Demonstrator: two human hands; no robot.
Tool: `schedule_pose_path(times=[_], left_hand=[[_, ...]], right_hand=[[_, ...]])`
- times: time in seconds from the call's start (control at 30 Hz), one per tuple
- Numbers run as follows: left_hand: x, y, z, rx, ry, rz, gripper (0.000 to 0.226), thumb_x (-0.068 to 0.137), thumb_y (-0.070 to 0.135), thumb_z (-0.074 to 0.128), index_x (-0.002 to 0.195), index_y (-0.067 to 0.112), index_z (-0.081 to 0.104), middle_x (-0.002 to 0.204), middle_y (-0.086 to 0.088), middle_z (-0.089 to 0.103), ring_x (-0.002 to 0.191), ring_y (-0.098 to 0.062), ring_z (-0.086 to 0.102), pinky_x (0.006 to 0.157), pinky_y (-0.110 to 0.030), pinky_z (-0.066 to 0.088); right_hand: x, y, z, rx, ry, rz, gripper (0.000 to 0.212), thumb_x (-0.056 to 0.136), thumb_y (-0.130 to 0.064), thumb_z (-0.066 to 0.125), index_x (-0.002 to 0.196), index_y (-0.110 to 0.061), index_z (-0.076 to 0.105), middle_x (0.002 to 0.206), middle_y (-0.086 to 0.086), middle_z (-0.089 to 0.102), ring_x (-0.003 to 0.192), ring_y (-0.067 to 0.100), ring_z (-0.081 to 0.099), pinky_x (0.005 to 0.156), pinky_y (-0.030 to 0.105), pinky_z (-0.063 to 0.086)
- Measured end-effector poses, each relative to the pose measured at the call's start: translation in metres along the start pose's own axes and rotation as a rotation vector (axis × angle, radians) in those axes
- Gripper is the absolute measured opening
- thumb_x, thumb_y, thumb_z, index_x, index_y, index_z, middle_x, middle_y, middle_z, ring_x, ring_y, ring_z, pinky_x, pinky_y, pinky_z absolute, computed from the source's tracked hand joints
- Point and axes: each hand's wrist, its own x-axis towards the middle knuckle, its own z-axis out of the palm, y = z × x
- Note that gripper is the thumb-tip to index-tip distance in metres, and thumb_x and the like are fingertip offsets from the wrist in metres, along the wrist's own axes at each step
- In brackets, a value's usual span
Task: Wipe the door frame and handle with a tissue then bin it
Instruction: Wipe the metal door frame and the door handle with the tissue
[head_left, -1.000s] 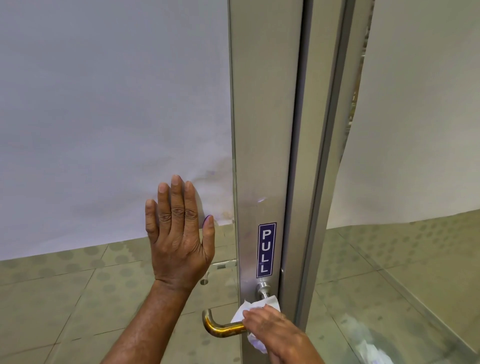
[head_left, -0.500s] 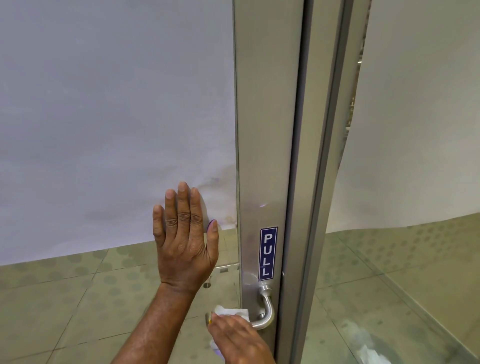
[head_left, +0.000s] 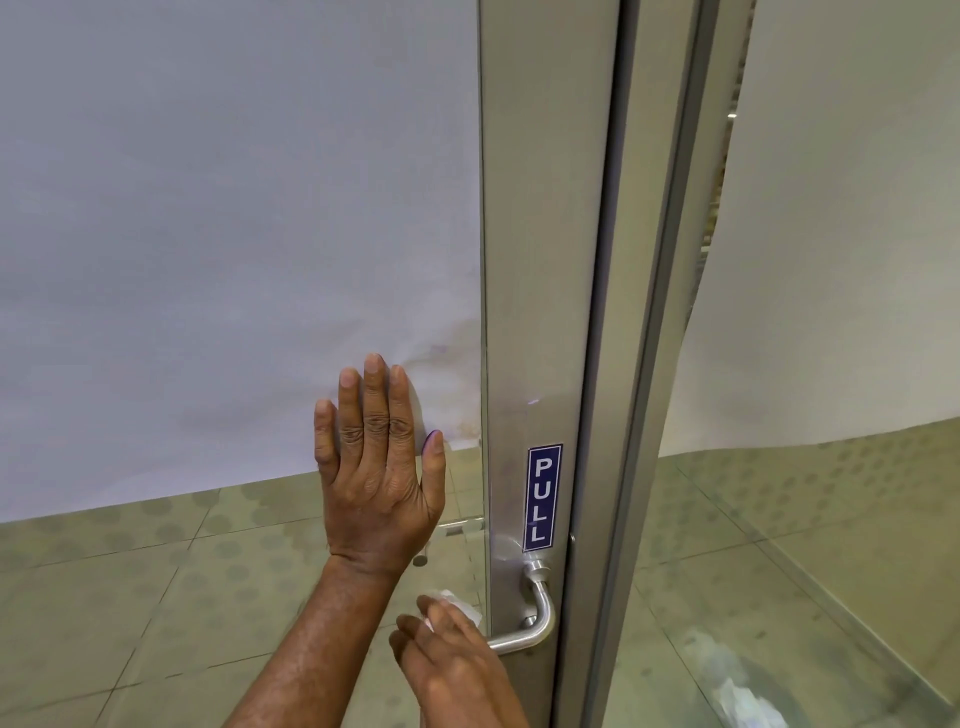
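Your left hand lies flat on the glass with fingers extended and close together, while your right hand pinches the tissue around the handle below the PULL sticker.

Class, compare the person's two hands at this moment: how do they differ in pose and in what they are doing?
The left hand is flat and open, fingers pointing up, pressed against the glass door; the right hand is curled. The left hand holds nothing; the right hand clutches a white tissue against the metal handle. Both are bare.
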Motion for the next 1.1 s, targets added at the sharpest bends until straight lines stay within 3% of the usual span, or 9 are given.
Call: schedule_pose_path(times=[0.2, 0.3, 0.47, 0.63, 0.77, 0.83, 0.93, 1.03, 1.1], left_hand=[[0.000, -0.001, 0.001, -0.002, -0.013, -0.003, 0.067, 0.110, 0.039, 0.031, 0.164, 0.011, 0.004, 0.174, -0.002, -0.012, 0.162, -0.021, -0.008, 0.132, -0.042, -0.002], [-0.001, -0.001, -0.001, -0.007, -0.028, -0.007, 0.067, 0.110, 0.039, 0.030, 0.164, 0.011, 0.003, 0.174, -0.002, -0.013, 0.162, -0.021, -0.008, 0.132, -0.042, -0.002], [0.000, -0.002, -0.009, -0.048, -0.079, -0.012, 0.066, 0.109, 0.033, 0.034, 0.164, 0.010, 0.007, 0.174, -0.006, -0.002, 0.162, -0.022, -0.004, 0.132, -0.044, -0.001], [0.002, -0.003, -0.031, -0.123, -0.169, 0.002, 0.061, 0.110, 0.028, 0.030, 0.165, 0.008, 0.012, 0.175, -0.011, 0.007, 0.163, -0.025, 0.005, 0.133, -0.044, 0.001], [-0.003, 0.000, -0.057, -0.246, -0.247, -0.044, 0.060, 0.109, 0.025, 0.032, 0.164, 0.008, 0.016, 0.175, -0.011, 0.012, 0.163, -0.024, 0.009, 0.134, -0.040, 0.005], [-0.009, 0.001, -0.070, -0.278, -0.256, -0.061, 0.060, 0.108, 0.022, 0.036, 0.164, 0.009, 0.020, 0.174, -0.010, 0.016, 0.163, -0.024, 0.011, 0.134, -0.040, 0.008], [-0.021, 0.002, -0.092, -0.319, -0.265, -0.066, 0.057, 0.107, 0.021, 0.038, 0.162, 0.010, 0.029, 0.172, -0.009, 0.025, 0.162, -0.023, 0.015, 0.133, -0.041, 0.013], [-0.036, 0.005, -0.111, -0.371, -0.303, -0.060, 0.055, 0.106, 0.020, 0.039, 0.160, 0.009, 0.034, 0.171, -0.007, 0.028, 0.161, -0.023, 0.018, 0.133, -0.040, 0.015], [-0.045, 0.010, -0.123, -0.406, -0.347, -0.071, 0.055, 0.105, 0.020, 0.042, 0.159, 0.010, 0.037, 0.171, -0.005, 0.029, 0.161, -0.021, 0.019, 0.132, -0.039, 0.015]], right_hand=[[-0.017, 0.010, -0.002, -0.146, 0.024, -0.213, 0.009, 0.088, -0.040, 0.068, 0.090, -0.043, 0.077, 0.103, -0.029, 0.072, 0.117, -0.002, 0.063, 0.104, 0.016, 0.044], [-0.032, 0.015, -0.007, -0.204, 0.007, -0.170, 0.050, 0.102, -0.027, 0.032, 0.091, -0.044, 0.078, 0.107, -0.030, 0.072, 0.117, -0.006, 0.062, 0.104, 0.014, 0.044], [-0.053, 0.024, -0.023, -0.164, 0.072, -0.297, 0.018, 0.083, -0.038, 0.074, 0.101, -0.037, 0.076, 0.118, -0.021, 0.072, 0.126, 0.003, 0.059, 0.109, 0.021, 0.043], [-0.076, 0.042, -0.035, -0.059, 0.032, -0.137, 0.038, 0.073, -0.023, 0.086, 0.109, -0.030, 0.074, 0.125, -0.009, 0.071, 0.128, 0.006, 0.058, 0.106, 0.021, 0.046], [-0.089, 0.064, -0.042, 0.072, 0.011, 0.054, 0.052, 0.081, -0.008, 0.036, 0.112, -0.029, 0.072, 0.139, -0.009, 0.062, 0.131, 0.005, 0.055, 0.108, 0.018, 0.043], [-0.091, 0.076, -0.045, 0.203, -0.022, 0.232, 0.049, 0.090, -0.014, 0.034, 0.120, -0.036, 0.066, 0.144, -0.024, 0.052, 0.133, -0.002, 0.048, 0.112, 0.016, 0.036], [-0.092, 0.085, -0.050, 0.322, 0.019, 0.471, 0.041, 0.086, -0.011, 0.040, 0.106, -0.034, 0.067, 0.122, -0.033, 0.057, 0.109, -0.001, 0.061, 0.094, 0.013, 0.045], [-0.094, 0.084, -0.051, 0.466, 0.096, 0.693, 0.050, 0.088, 0.008, 0.047, 0.087, -0.033, 0.075, 0.102, -0.018, 0.074, 0.088, 0.013, 0.073, 0.079, 0.023, 0.056], [-0.097, 0.077, -0.053, 0.601, 0.188, 0.770, 0.052, 0.092, 0.008, 0.050, 0.077, -0.035, 0.075, 0.084, -0.015, 0.077, 0.080, 0.005, 0.072, 0.070, 0.015, 0.055]])
